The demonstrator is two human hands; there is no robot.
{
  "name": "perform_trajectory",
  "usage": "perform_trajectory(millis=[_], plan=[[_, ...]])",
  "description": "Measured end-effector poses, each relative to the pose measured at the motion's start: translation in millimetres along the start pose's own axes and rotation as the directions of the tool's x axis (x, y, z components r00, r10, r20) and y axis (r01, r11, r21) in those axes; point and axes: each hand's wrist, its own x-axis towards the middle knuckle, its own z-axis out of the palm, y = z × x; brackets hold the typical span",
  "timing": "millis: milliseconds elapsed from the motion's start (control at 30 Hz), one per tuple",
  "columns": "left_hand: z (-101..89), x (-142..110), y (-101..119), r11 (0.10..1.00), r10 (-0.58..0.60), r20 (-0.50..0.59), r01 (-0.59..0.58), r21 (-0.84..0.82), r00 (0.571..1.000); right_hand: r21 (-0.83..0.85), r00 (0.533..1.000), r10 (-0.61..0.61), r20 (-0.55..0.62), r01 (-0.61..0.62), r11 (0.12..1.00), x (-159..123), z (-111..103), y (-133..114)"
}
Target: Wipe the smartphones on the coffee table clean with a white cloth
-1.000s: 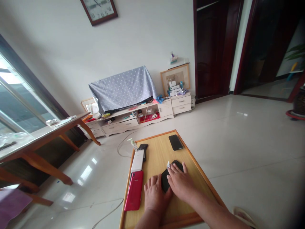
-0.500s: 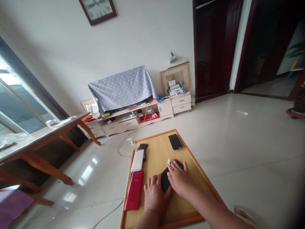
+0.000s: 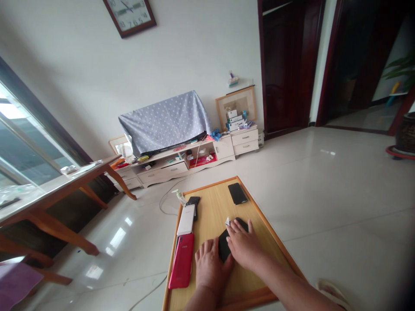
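- My left hand [image 3: 211, 268] lies at the lower middle of the frame, fingers together and slightly curled, its thumb side against a black flat object [image 3: 223, 246]; I cannot tell whether it has real hold;
- my right hand [image 3: 244, 248] sits just to the right, fingers spread over the object's upper part; it is pressing or cupping, and I cannot tell whether it grips;
- the object lies flat on a wooden board with an orange edge [image 3: 207, 192], mostly covered by both hands; a small white paper tab [image 3: 227, 222] pokes out at its top, touching my right fingers;
- just left of my left hand lies a red smartphone [image 3: 181, 261], its top edge touching a white smartphone [image 3: 186, 220];
- behind those, a dark phone [image 3: 193, 206] sits beside a pump bottle [image 3: 179, 197] at the board's far corner;
- a black smartphone [image 3: 237, 193] lies alone near the far edge;
- a white cable [image 3: 165, 203] trails over the tile floor left of the board;
- upper middle, a polka-dot cloth [image 3: 164, 121] drapes over the TV cabinet [image 3: 201, 162];
- at far left stands a wooden table [image 3: 58, 194];
- a slipper [image 3: 330, 293] shows at lower right.
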Motion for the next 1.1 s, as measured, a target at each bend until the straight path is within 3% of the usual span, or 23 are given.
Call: perform_trajectory(millis=[133, 300, 367, 567, 800, 1100], plan=[[3.1, 0, -2, 1.000, 0.014, -0.012, -0.015, -0.024, 1.000, 0.033, 0.988, -0.154, 0.008, 0.154, 0.988, -9, 8, -15], [3.5, -1, 0, 1.000, 0.014, -0.040, -0.014, -0.011, 0.999, -0.002, 1.000, 0.027, -0.002, -0.027, 1.000, 4, -2, -1], [1.9, -1, 1, 1.000, 0.002, -0.025, -0.002, -0.004, 1.000, -0.009, 0.999, 0.041, 0.012, -0.040, 0.999, 5, -2, 0], [-1.2, -1, 0, 1.000, 0.015, 0.017, -0.015, -0.009, 1.000, 0.055, 0.984, -0.170, 0.050, 0.167, 0.984, -8, 10, -13], [1.4, -2, 4, 0.999, -0.020, -0.022, 0.021, 0.029, 1.000, -0.019, 0.995, 0.083, 0.047, -0.082, 0.996, 10, -8, 19], [3.3, 0, -1, 1.000, 0.009, -0.034, -0.009, 0.003, 0.999, -0.038, 0.988, 0.150, -0.021, -0.151, 0.988, -3, -30, 41]])
